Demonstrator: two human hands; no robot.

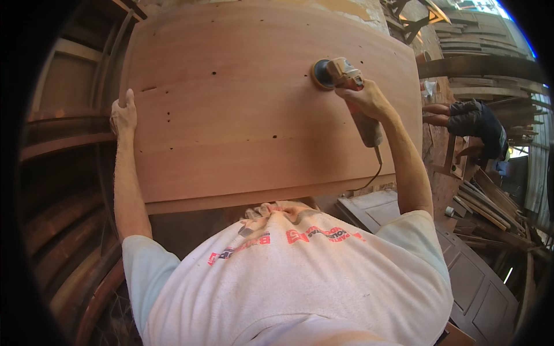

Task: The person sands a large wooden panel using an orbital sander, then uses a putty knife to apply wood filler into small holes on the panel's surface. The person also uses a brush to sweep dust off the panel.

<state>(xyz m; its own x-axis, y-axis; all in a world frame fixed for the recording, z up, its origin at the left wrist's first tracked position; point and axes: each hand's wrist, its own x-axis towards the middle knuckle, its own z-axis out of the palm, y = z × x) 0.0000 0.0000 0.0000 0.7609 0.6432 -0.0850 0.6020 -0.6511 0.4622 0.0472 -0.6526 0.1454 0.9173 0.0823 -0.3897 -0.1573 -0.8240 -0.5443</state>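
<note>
A large flat wooden board (231,109), reddish brown with several small dark holes and marks, lies in front of me. My right hand (369,99) is closed around the body of an angle grinder (365,128). Its round disc (323,74) rests on or just over the board's upper right part; the exact contact cannot be made out. From the grinder's rear a cord (380,158) runs down past the board's near edge. At the left edge, my left hand (124,115) grips the board, its thumb side on top and the other fingers partly hidden.
Wooden frames (69,75) stand close along the left side. To the right, a person in dark clothes (482,128) bends over beside stacked planks (490,202). A grey panelled door (470,277) leans or lies at the lower right, near my right elbow.
</note>
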